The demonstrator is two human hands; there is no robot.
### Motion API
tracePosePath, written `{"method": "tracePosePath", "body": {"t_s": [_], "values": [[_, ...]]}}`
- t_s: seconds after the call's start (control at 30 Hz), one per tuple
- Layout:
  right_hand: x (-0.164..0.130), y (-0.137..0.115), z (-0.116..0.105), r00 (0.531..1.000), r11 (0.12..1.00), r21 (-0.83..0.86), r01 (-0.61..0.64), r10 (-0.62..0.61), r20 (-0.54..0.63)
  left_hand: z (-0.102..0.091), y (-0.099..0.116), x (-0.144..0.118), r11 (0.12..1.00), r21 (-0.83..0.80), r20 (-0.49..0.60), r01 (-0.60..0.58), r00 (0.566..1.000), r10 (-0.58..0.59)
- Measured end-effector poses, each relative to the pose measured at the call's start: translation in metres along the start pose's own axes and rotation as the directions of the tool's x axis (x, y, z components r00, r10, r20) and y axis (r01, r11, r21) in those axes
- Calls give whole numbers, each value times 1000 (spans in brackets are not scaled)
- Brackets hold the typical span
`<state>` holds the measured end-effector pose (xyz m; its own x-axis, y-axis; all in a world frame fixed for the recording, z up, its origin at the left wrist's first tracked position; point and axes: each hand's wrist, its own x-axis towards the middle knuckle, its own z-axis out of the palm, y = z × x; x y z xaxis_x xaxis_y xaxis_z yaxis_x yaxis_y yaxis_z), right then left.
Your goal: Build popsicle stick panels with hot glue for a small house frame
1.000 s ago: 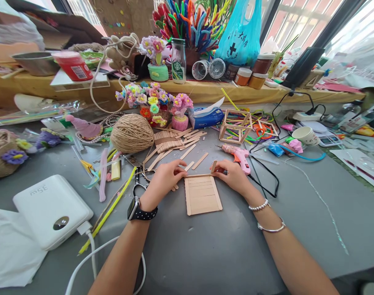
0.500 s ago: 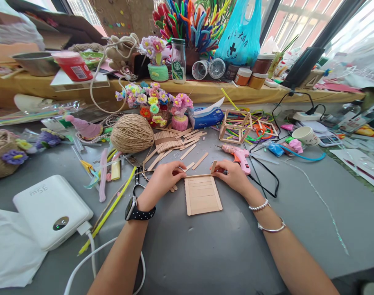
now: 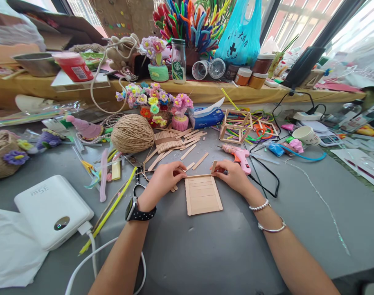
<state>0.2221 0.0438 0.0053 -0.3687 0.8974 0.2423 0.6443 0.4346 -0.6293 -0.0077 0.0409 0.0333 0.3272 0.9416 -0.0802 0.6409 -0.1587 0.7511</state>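
A flat panel of craft sticks lies on the grey table in front of me, with a stick down each side. Along its far edge runs a thin craft stick, set on edge. My left hand pinches the left end of that stick. At the right end, my right hand pinches the same corner, and a short upright craft stick shows at its fingertips. Both hands are closed; the exact contact under the fingertips is partly hidden. Beyond the right hand lies a pink glue gun.
Loose craft sticks and a twine ball lie behind the panel. An open stick frame stands at the back. Scissors are beside my left hand. A white power bank and its cable occupy the left.
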Motion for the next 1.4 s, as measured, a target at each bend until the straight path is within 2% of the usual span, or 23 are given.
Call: {"method": "tracePosePath", "body": {"t_s": [0.8, 1.4], "values": [[1, -2, -2, 1000, 1000, 10, 2, -2, 0, 1, -5, 3, 998, 18, -33, -57, 998, 58], [0, -1, -1, 1000, 1000, 17, -1, 1, 1, 0, -3, 1, 1000, -10, -4, -16, 1000, 16]]}}
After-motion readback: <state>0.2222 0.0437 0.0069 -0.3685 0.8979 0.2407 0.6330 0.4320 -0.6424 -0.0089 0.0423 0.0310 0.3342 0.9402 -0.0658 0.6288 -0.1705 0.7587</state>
